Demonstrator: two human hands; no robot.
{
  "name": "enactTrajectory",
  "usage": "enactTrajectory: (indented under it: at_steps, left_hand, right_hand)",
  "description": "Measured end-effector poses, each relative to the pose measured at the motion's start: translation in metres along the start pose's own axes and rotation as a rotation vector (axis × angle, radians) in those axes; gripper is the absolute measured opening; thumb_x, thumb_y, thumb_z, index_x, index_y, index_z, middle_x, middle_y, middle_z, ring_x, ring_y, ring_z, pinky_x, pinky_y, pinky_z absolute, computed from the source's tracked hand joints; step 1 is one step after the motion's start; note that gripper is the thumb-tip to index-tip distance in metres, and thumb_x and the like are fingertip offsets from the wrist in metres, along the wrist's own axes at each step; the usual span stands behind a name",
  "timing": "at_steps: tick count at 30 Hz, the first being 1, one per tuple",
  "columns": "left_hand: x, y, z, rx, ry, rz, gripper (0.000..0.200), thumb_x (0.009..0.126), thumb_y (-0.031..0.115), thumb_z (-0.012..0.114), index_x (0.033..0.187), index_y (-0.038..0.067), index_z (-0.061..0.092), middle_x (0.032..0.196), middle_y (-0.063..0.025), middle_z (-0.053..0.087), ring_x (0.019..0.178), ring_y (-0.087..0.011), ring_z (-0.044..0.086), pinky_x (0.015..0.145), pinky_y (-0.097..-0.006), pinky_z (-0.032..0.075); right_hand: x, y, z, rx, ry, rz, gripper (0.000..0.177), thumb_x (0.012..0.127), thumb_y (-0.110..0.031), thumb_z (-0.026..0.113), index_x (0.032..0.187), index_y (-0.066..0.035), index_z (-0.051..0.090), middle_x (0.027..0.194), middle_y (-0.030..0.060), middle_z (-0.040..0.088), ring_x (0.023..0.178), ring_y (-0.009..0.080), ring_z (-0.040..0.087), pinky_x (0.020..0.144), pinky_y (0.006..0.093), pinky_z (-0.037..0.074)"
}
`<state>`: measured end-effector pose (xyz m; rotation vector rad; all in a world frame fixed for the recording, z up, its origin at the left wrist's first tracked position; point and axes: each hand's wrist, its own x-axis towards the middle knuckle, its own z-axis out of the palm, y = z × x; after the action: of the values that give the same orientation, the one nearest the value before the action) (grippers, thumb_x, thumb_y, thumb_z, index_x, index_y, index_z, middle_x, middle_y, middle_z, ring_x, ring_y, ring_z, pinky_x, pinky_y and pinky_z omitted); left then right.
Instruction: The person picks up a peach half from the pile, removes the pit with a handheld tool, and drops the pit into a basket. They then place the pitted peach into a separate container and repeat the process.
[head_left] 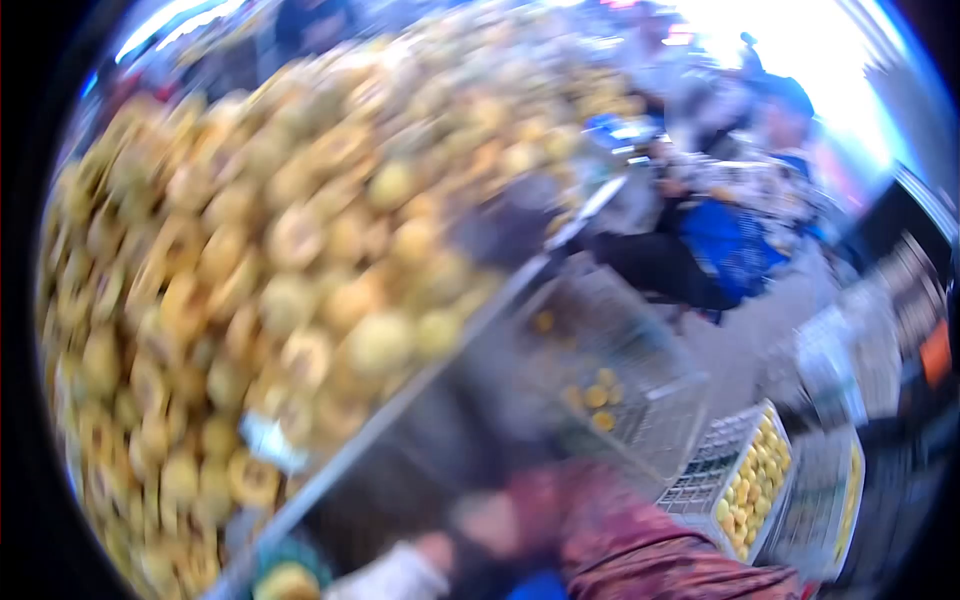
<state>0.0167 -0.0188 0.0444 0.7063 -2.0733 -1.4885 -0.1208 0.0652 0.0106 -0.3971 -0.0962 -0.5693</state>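
- Head view: the whole picture is very blurry, so small things are hard to see.
- A big heap of yellow fruit [300,250] fills the left side. A metal rail [450,330] runs along its edge.
- The right hand [487,522] is a pink blur low in the middle, at the end of a red patterned sleeve [640,550]. I cannot tell if its fingers are apart or together.
- A pale shape [395,578] at the bottom edge may be the left hand. I cannot tell how its fingers are either.
- The nearest thing is one round yellow fruit [285,582] at the very bottom, just left of the pale shape, below the heap.
- To the right are a wire cage [640,400] with a few fruit inside, and a white crate [705,465] with more.
- A person in blue [720,250] is well apart, behind the stall.
- I think it is best to take a loose fruit from the edge with a soft, full grip. Pulling one from deep in the heap could make others roll off.
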Motion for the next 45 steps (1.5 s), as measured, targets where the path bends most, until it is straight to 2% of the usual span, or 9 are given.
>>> enactTrajectory:
  at_steps: [1, 9, 12, 17, 23, 25, 27, 35, 45]
  left_hand:
    - [0.002, -0.007, -0.001, 0.052, 0.042, 0.019, 0.054, 0.096, 0.043, 0.052, 0.122, -0.004, 0.053, 0.118, -0.0160, 0.060, 0.104, -0.0245, 0.060, 0.087, -0.0382, 0.051]
    - [-0.004, -0.043, -0.001, -0.340, 0.384, 0.065, 0.067, 0.095, 0.051, 0.052, 0.131, -0.006, 0.048, 0.115, -0.0193, 0.063, 0.102, -0.0273, 0.064, 0.084, -0.0383, 0.056]
    - [0.004, -0.027, 0.012, -0.405, 0.411, -0.080, 0.058, 0.099, 0.043, 0.045, 0.129, -0.006, 0.050, 0.116, -0.0193, 0.063, 0.102, -0.0270, 0.064, 0.084, -0.0372, 0.056]
    - [0.004, -0.029, 0.010, -0.354, 0.521, -0.104, 0.048, 0.097, 0.034, 0.051, 0.123, -0.006, 0.056, 0.114, -0.0163, 0.065, 0.100, -0.0237, 0.063, 0.092, -0.0351, 0.050]
    - [-0.063, -0.019, -0.068, 0.220, 0.713, -0.158, 0.040, 0.094, 0.025, 0.059, 0.124, -0.001, 0.059, 0.113, -0.0088, 0.064, 0.102, -0.0158, 0.061, 0.090, -0.0280, 0.049]
    - [-0.091, -0.029, -0.102, 0.470, 0.746, -0.385, 0.052, 0.087, 0.028, 0.070, 0.128, -0.002, 0.056, 0.118, -0.0116, 0.063, 0.107, -0.0215, 0.060, 0.094, -0.0324, 0.047]
    - [-0.107, -0.028, -0.115, 1.360, 0.507, -0.553, 0.057, 0.084, 0.029, 0.073, 0.129, 0.000, 0.055, 0.126, -0.0173, 0.059, 0.115, -0.0294, 0.058, 0.099, -0.0390, 0.044]
    - [0.037, -0.039, -0.060, 1.184, 0.219, 0.257, 0.060, 0.079, 0.026, 0.074, 0.131, 0.006, 0.055, 0.134, -0.0173, 0.054, 0.126, -0.0346, 0.048, 0.106, -0.0438, 0.037]
    - [0.089, -0.061, -0.030, 1.461, -0.280, 0.014, 0.058, 0.076, 0.026, 0.072, 0.130, 0.014, 0.053, 0.115, -0.0138, 0.054, 0.113, -0.0338, 0.050, 0.100, -0.0458, 0.039]
  right_hand:
    - [0.002, 0.001, 0.006, 0.050, 0.167, -0.013, 0.014, 0.086, -0.012, 0.059, 0.093, -0.009, 0.047, 0.057, -0.0047, 0.044, 0.044, 0.0051, 0.046, 0.037, 0.0215, 0.038]
    - [0.009, -0.040, 0.018, -0.838, 0.785, 0.205, 0.037, 0.089, -0.013, 0.058, 0.122, -0.001, 0.047, 0.064, 0.0031, 0.056, 0.049, 0.0128, 0.056, 0.043, 0.0289, 0.045]
    - [-0.004, 0.013, -0.069, -1.731, 0.684, -0.256, 0.027, 0.091, -0.015, 0.054, 0.112, 0.001, 0.050, 0.076, 0.0170, 0.060, 0.071, 0.0293, 0.061, 0.060, 0.0380, 0.049]
    - [-0.008, -0.015, -0.013, -2.074, 1.006, -0.293, 0.015, 0.096, -0.013, 0.042, 0.098, -0.002, 0.052, 0.082, 0.0190, 0.062, 0.076, 0.0372, 0.063, 0.063, 0.0444, 0.050]
    - [-0.021, -0.004, -0.049, -2.369, 0.874, -0.054, 0.028, 0.084, -0.017, 0.059, 0.109, -0.009, 0.049, 0.075, 0.0097, 0.058, 0.056, 0.0272, 0.062, 0.047, 0.0415, 0.048]
    - [-0.035, 0.000, -0.077, -2.201, 0.797, 0.383, 0.025, 0.084, -0.024, 0.062, 0.104, -0.009, 0.057, 0.082, 0.0123, 0.065, 0.063, 0.0283, 0.067, 0.053, 0.0406, 0.053]
    - [-0.040, -0.002, -0.075, -2.139, 0.828, 0.580, 0.020, 0.085, -0.021, 0.059, 0.101, -0.008, 0.061, 0.086, 0.0132, 0.068, 0.069, 0.0281, 0.070, 0.057, 0.0400, 0.055]
    - [-0.048, -0.012, -0.072, -2.295, 0.789, 0.592, 0.014, 0.085, -0.014, 0.057, 0.098, -0.008, 0.060, 0.082, 0.0098, 0.067, 0.071, 0.0264, 0.069, 0.054, 0.0392, 0.053]
    - [-0.062, -0.014, -0.059, -2.167, 0.957, 0.241, 0.019, 0.085, -0.018, 0.059, 0.098, -0.004, 0.052, 0.084, 0.0171, 0.064, 0.076, 0.0351, 0.066, 0.061, 0.0457, 0.051]
